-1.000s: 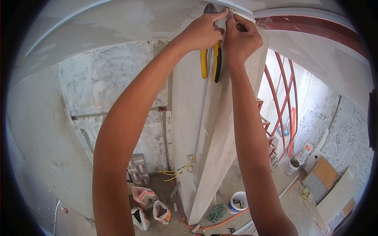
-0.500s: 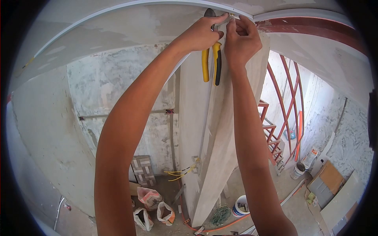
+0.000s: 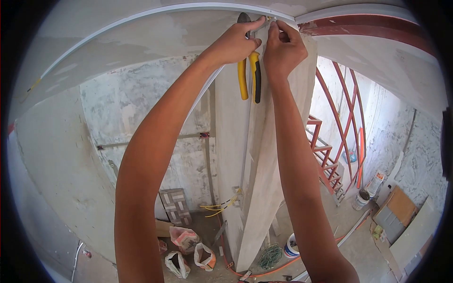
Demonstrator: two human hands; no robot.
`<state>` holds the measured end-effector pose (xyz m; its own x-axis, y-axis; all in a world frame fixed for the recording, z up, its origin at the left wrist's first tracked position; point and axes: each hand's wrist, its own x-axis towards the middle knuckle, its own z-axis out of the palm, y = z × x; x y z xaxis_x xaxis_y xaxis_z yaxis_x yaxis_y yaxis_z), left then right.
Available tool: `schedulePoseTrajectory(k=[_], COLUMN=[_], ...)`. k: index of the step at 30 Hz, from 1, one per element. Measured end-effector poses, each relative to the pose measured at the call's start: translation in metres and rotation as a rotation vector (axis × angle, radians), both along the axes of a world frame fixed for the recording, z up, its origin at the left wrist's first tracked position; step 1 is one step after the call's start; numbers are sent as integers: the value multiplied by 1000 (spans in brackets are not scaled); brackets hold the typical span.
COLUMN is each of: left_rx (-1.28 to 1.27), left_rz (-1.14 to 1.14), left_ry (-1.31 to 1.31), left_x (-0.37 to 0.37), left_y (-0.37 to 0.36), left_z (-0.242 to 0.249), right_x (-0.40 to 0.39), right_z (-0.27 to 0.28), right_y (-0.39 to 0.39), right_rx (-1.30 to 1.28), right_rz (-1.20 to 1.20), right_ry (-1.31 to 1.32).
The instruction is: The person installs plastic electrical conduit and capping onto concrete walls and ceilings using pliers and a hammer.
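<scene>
Yellow-and-black pliers [image 3: 255,70] hang in the left hand [image 3: 238,43], and from my remote seat I see that they keep their place there. Over the last half second both hands move slightly left in my head view, partly because the view itself shifts. The left index fingertip and the tips of the right hand [image 3: 285,54] stay close together, with a tiny pale, yellowish thing [image 3: 269,19] between them, just under the white strip [image 3: 165,8] along the ceiling edge. Neither hand leaves the spot, so I judge that the close work is still under way.

The left fingers are closed on the middle of the pliers, with index and thumb stretched out. The right fingers draw together at the tips; whether they pinch the tiny thing, I cannot tell. The pliers sit near the top of the concrete column [image 3: 264,151], dark head up, handles down and slightly spread. The tiny thing's shape is too small to make out.
</scene>
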<state>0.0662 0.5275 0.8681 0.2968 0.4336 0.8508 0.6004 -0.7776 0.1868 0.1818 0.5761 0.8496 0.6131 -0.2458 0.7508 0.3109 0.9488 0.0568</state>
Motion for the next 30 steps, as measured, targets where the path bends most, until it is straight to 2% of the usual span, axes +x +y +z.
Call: schedulePoseTrajectory(k=[7, 11, 17, 20, 26, 30], left_rx=[0, -8, -28, 67, 15, 82], left_rz=[-31, 9, -89, -79, -28, -4], left_ry=[4, 11, 14, 15, -12, -9], left_x=[-3, 0, -5, -6, -1, 2], left_y=[1, -3, 10, 15, 2, 4], left_z=[0, -2, 1, -1, -2, -4], right_x=[0, 0, -2, -2, 0, 0], right_z=[1, 0, 1, 2, 4, 4], right_y=[4, 5, 5, 5, 5, 7], right_rx=[44, 37, -12, -12, -60, -74], right_rz=[-81, -50, -63, -31, -52, -60], right_ry=[-34, -6, 34, 44, 83, 95])
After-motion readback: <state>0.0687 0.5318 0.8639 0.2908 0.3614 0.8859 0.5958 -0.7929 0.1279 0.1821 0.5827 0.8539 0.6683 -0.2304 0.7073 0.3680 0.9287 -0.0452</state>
